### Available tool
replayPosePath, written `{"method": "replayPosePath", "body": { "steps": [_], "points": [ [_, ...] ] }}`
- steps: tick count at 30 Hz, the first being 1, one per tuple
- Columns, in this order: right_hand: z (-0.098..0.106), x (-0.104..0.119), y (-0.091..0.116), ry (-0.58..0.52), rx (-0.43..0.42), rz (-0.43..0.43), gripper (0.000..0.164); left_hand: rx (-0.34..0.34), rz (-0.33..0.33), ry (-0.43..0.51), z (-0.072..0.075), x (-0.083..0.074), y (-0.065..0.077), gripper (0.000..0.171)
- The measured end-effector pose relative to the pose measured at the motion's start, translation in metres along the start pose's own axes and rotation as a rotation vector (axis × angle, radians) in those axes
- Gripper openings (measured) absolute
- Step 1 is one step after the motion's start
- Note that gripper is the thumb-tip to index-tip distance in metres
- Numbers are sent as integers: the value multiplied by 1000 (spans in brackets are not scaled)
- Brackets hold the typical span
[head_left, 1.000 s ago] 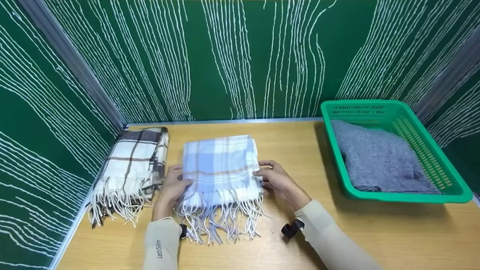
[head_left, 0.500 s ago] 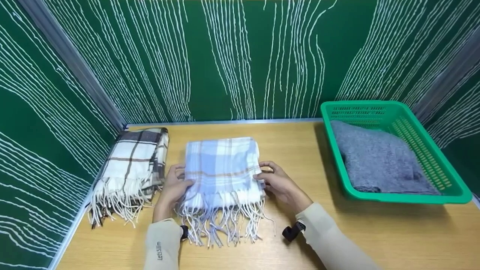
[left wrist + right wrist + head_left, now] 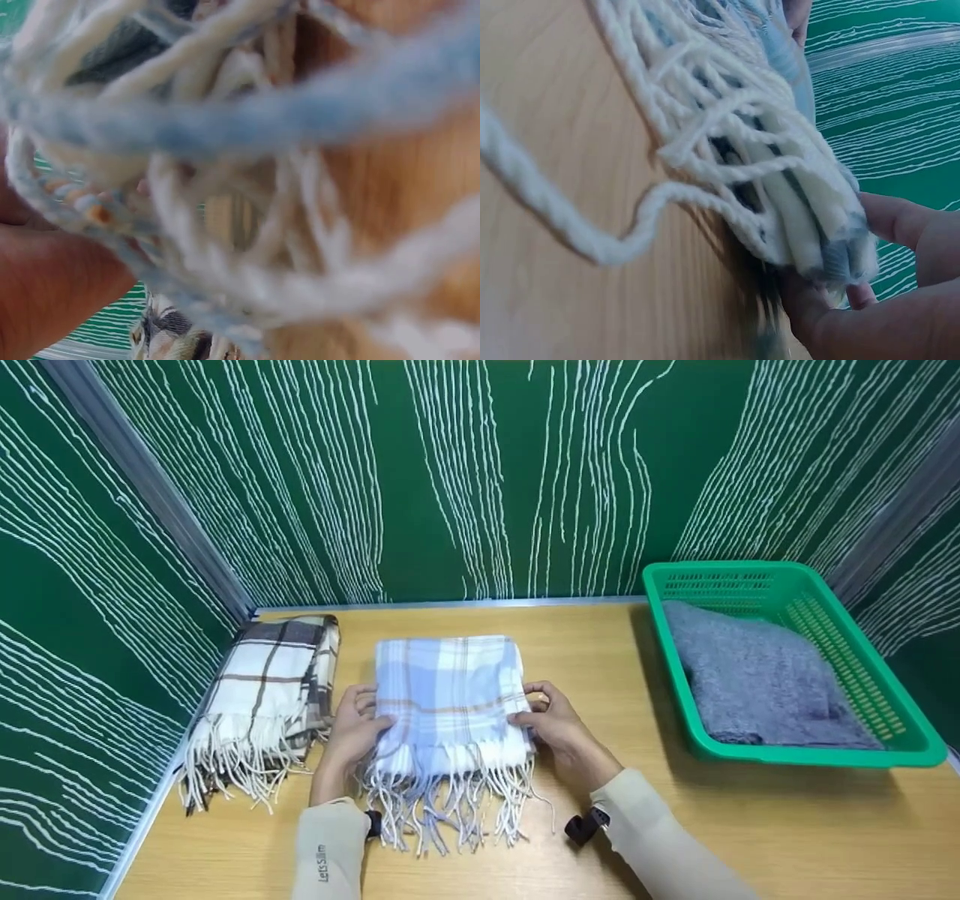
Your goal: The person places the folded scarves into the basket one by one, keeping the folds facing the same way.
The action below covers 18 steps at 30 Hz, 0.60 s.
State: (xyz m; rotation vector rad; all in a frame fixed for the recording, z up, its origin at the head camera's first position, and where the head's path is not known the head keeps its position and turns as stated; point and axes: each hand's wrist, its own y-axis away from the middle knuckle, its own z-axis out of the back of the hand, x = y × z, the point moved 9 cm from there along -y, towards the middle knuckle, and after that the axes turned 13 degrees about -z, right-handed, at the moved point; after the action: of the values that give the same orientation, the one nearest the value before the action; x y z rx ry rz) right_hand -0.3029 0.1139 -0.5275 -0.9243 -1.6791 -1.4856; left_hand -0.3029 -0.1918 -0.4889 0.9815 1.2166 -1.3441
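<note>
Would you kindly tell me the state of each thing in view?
Blue plaid scarf, folded, held at both sides.
Brown plaid scarf, folded, lying on the table.
Green basket, uncovered, loaded.
Gray cloth, inside it; folded or bunched, unclear.
Left hand, gripping the scarf's left edge.
Right hand, gripping its right edge.

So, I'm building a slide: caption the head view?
Left hand and right hand hold a fringed blue plaid cloth, a green basket to the right.
</note>
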Motion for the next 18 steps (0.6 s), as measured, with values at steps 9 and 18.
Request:
{"method": "replayPosePath", "body": {
  "steps": [9,18],
  "points": [
    [2,5,5,32,-62,52,51,10,-5,21,-5,-7,-1,56],
    [10,7,13,7,-86,64,53,23,-39,23,-14,-16,-1,53]
  ]
}}
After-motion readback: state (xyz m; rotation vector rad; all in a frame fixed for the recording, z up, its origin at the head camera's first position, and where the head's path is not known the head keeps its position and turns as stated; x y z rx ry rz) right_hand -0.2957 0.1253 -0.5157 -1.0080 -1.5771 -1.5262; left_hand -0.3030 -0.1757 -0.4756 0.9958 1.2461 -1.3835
